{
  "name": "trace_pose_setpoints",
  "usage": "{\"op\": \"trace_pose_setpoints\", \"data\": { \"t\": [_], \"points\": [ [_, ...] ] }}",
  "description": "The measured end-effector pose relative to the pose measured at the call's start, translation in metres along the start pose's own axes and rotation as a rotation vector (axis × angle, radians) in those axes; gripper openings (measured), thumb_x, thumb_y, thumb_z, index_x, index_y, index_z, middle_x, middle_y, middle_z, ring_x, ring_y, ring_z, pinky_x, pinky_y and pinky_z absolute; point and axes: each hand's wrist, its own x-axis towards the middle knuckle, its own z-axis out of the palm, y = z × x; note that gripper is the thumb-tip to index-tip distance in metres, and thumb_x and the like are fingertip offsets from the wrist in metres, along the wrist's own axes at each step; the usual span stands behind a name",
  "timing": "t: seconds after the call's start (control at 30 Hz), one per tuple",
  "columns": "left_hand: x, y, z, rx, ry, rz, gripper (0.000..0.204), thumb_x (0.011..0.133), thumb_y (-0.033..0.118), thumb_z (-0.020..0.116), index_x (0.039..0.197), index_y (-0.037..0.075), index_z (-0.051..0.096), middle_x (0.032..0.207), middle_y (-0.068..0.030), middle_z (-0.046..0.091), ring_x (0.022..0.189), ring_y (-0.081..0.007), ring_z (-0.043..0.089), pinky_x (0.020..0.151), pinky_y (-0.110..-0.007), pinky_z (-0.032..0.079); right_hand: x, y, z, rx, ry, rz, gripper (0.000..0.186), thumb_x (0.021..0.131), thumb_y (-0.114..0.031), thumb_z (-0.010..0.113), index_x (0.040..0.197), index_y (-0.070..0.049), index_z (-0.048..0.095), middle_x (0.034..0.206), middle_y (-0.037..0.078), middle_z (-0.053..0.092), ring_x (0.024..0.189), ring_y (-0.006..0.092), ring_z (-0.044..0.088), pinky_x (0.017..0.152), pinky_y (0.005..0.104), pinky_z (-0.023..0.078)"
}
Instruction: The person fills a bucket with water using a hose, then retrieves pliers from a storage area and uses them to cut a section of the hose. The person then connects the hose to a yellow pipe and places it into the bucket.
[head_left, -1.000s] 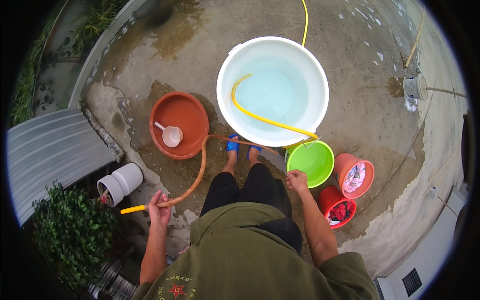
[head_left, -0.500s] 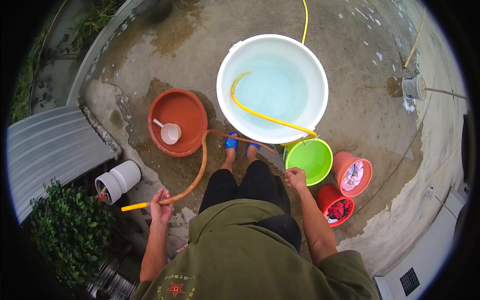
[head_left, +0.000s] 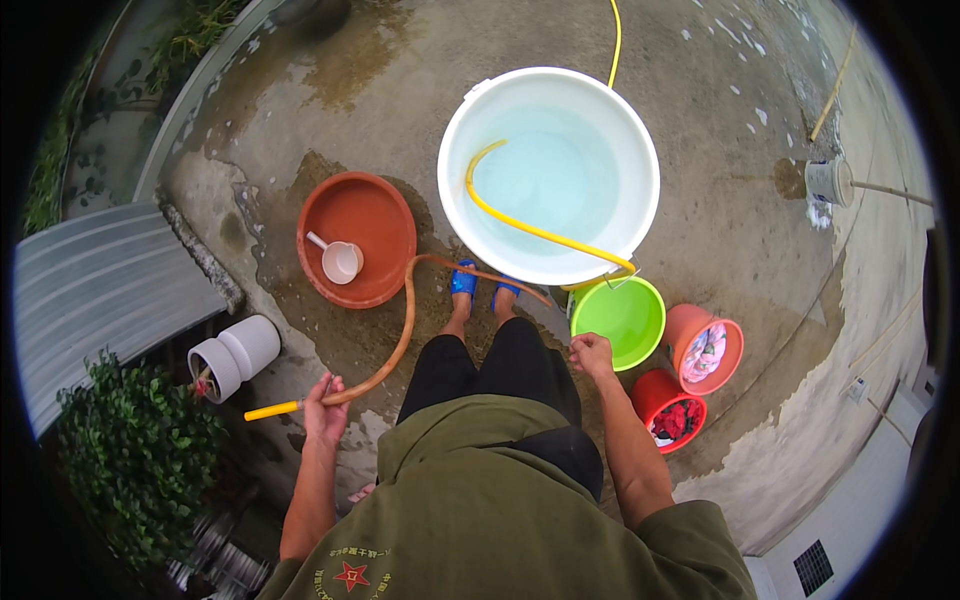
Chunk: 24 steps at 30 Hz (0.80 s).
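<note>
The left hand (head_left: 324, 400) held the brown hose (head_left: 409, 312) clamped behind its yellow end (head_left: 270, 411); the right hand (head_left: 590, 353) was curled near the green bucket (head_left: 641, 310) (whether it pinched anything could not be told). The brown hose passed the brown basin (head_left: 380, 225), which contained a pale dipper (head_left: 342, 262). The white tub (head_left: 629, 215) contained water and a yellow hose (head_left: 530, 233); the pink bucket (head_left: 728, 370) and red bucket (head_left: 648, 390) contained cloth.

The person wears an olive-green shirt (head_left: 490, 510) with short, loose sleeves (head_left: 695, 545) ending above bare forearms. Near its left side sits a red star (head_left: 352, 576) edged in yellow, with small yellow lettering (head_left: 385, 575) curving around it. Farther off come black shorts (head_left: 525, 370), then bright blue open-toed slippers (head_left: 464, 280).
</note>
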Motion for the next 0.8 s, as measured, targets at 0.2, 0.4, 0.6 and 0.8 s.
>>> {"op": "trace_pose_setpoints", "data": {
  "t": [0.2, 0.4, 0.6, 0.8],
  "points": [
    [0.0023, -0.0043, -0.0023, -0.046, 0.020, -0.011, 0.019, 0.103, 0.013, 0.070, 0.120, 0.005, 0.068, 0.104, -0.0099, 0.075, 0.093, -0.0205, 0.072, 0.090, -0.035, 0.061, 0.0014, 0.0017, -0.0018, 0.003, -0.001, 0.007, 0.015, 0.102, -0.015, 0.068, 0.110, -0.005, 0.074, 0.090, 0.003, 0.075, 0.069, 0.0118, 0.071, 0.057, 0.0296, 0.058],
    [-0.0013, -0.0059, 0.0001, -0.035, 0.014, -0.010, 0.018, 0.101, 0.012, 0.072, 0.117, 0.006, 0.067, 0.103, -0.0054, 0.070, 0.096, -0.0192, 0.069, 0.094, -0.038, 0.059, -0.0008, -0.0018, -0.0019, -0.007, -0.003, 0.010, 0.015, 0.099, -0.012, 0.067, 0.111, -0.005, 0.074, 0.092, 0.003, 0.076, 0.070, 0.0126, 0.072, 0.057, 0.0304, 0.059],
    [-0.0032, -0.0085, 0.0014, -0.031, -0.011, -0.011, 0.019, 0.103, 0.013, 0.070, 0.121, 0.006, 0.066, 0.107, -0.0068, 0.071, 0.099, -0.0194, 0.070, 0.097, -0.037, 0.059, 0.0015, 0.0010, 0.0003, 0.040, 0.026, 0.014, 0.011, 0.099, -0.010, 0.069, 0.106, -0.003, 0.074, 0.084, 0.005, 0.073, 0.061, 0.0131, 0.068, 0.049, 0.0292, 0.054],
    [-0.0019, -0.0075, 0.0024, -0.006, -0.015, -0.023, 0.016, 0.104, 0.015, 0.069, 0.118, 0.007, 0.066, 0.109, -0.0047, 0.070, 0.103, -0.0181, 0.069, 0.099, -0.038, 0.058, 0.0023, -0.0010, 0.0000, 0.041, 0.015, 0.002, 0.011, 0.099, -0.010, 0.069, 0.106, -0.003, 0.074, 0.084, 0.004, 0.073, 0.062, 0.0133, 0.069, 0.050, 0.0293, 0.054]
  ]
}}
